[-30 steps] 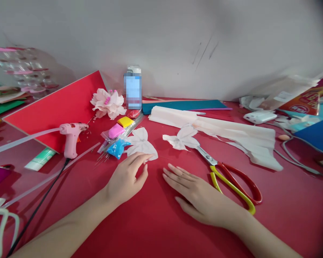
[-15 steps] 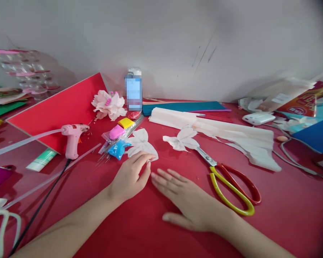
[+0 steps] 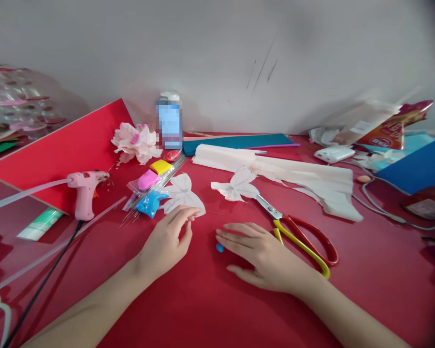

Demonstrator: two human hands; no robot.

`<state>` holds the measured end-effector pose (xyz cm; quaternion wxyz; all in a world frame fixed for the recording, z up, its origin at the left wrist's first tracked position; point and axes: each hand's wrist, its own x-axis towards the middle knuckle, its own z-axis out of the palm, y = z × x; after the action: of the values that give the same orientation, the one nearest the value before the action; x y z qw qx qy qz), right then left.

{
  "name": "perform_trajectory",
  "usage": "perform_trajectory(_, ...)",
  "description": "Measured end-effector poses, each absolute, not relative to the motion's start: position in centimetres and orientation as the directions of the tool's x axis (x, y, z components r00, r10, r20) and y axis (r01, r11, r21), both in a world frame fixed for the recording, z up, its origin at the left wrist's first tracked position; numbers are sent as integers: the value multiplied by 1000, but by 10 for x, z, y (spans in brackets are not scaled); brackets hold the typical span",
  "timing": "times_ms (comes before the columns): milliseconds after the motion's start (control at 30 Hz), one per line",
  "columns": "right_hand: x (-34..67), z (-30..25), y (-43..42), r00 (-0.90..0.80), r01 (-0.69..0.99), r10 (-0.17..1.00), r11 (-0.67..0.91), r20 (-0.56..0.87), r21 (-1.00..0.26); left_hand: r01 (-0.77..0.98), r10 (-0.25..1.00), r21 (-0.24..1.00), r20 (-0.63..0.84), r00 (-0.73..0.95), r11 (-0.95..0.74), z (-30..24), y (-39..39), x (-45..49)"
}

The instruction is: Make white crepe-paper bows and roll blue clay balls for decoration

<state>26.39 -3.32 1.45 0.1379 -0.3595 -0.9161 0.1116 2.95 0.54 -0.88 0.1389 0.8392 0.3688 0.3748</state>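
Observation:
My left hand is closed, thumb and bent fingertips close together, at the near edge of the white petal-shaped paper cutout. What it pinches, if anything, is too small to make out. A faint thin line like a wire shows just beyond its fingertips. My right hand is open, palm down, its fingers stretched over the red tabletop. By its fingertips a small blue lump, like modelling clay, is partly covered. Behind that hand lie large scissors with red and yellow handles, their blades against a second white petal cutout.
Left stand a pink glue gun, a red board, and packets of blue, pink and yellow clay on thin wires. Behind are a paper flower, a propped phone and a white crepe strip. Cables run right.
My right hand has lifted slightly and shifted right, and the blue lump now shows by its fingertips. The left hand keeps its pose. The whole view has turned slightly right.

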Motion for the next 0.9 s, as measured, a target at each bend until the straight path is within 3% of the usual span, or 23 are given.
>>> perform_trajectory(167,265,5,-31,-565,711,786,618,251,-334,434,690,576,355,630,-693,-5,-5,36)
perform_trajectory(300,264,4,-28,-480,720,830,558,285,-412,452,680,562,299,670,-693,-6,-9,42)
perform_trajectory(433,259,10,-30,-381,617,897,426,222,-661,411,662,556,385,643,-723,-3,-10,45)
perform_trajectory(567,248,14,-34,-353,375,935,118,-24,-920,336,592,507,517,619,-794,0,-14,45)
perform_trajectory(700,243,14,-36,-357,267,925,-32,-130,-963,330,507,387,613,605,-861,1,-14,45)
perform_trajectory(900,245,12,-31,-427,248,900,27,-84,-968,309,552,461,626,551,-832,-2,-13,45)
